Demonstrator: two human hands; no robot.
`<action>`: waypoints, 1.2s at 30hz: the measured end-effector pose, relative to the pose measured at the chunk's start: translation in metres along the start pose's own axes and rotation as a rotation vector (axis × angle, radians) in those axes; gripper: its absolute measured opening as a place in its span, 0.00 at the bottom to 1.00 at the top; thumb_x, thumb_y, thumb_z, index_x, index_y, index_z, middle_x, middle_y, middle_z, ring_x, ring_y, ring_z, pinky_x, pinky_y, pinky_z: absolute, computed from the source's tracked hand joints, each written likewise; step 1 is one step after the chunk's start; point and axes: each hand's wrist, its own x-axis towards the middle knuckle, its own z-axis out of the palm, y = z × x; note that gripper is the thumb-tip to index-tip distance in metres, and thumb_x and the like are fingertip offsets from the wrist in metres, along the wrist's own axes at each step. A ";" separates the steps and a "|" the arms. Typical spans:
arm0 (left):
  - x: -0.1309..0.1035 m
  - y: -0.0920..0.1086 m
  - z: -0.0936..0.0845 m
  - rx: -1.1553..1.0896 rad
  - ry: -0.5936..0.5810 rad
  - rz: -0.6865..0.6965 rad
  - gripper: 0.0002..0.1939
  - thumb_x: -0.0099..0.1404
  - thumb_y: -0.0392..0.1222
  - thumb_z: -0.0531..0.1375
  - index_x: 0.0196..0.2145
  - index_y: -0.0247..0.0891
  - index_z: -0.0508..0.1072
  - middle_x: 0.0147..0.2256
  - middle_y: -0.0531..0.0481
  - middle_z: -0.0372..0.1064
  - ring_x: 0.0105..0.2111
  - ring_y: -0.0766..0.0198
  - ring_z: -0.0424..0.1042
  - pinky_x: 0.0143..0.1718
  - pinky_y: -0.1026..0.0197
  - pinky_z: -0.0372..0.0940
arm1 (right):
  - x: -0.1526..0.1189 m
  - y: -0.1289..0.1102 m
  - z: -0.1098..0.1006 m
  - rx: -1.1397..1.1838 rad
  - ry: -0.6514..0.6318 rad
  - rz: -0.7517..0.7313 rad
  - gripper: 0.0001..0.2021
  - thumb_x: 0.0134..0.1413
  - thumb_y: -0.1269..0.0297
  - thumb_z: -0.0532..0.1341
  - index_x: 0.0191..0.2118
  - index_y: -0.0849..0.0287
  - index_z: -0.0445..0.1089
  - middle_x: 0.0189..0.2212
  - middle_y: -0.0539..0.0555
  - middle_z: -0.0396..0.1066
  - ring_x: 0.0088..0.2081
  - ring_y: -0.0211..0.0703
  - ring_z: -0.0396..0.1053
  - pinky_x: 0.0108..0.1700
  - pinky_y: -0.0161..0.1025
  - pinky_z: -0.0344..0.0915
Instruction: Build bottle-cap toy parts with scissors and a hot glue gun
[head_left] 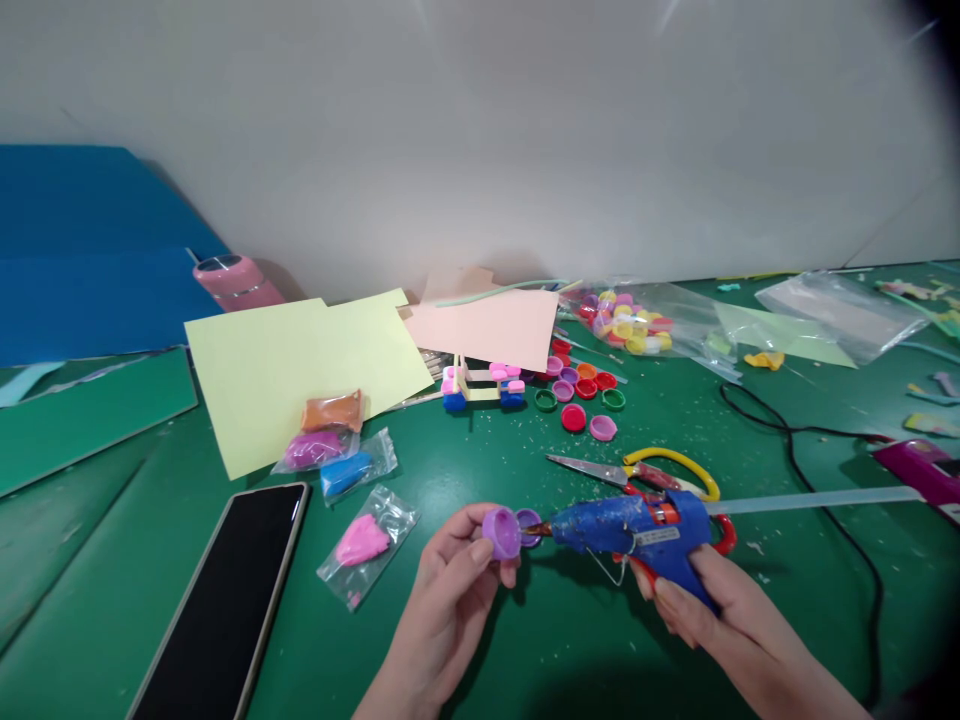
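My left hand (455,577) is closed, pinching a purple bottle cap (501,535) with its hollow side turned right. Just behind it shows a second purple cap (531,522); whether it is held too or lies on the table, I cannot tell. My right hand (705,605) grips the handle of a blue hot glue gun (626,530), whose nozzle points left, right at the caps. A long translucent glue stick (817,499) juts from its back. Partly hidden behind the gun are scissors (667,460) with yellow and red handles.
Loose bottle caps (574,418) lie beyond my hands, near a small stick-and-clay model (484,388). A bag of caps (630,320) rests farther back. To the left are bagged clay (364,540), a phone (225,590) and yellow paper (255,380). A black cord (840,510) runs along the right.
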 end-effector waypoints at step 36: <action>0.000 -0.001 0.001 -0.001 -0.013 0.005 0.09 0.53 0.39 0.61 0.34 0.33 0.73 0.26 0.50 0.65 0.24 0.69 0.62 0.28 0.65 0.56 | -0.004 0.002 -0.005 -0.087 -0.074 -0.020 0.17 0.53 0.49 0.50 0.30 0.57 0.67 0.22 0.51 0.64 0.23 0.39 0.61 0.23 0.31 0.60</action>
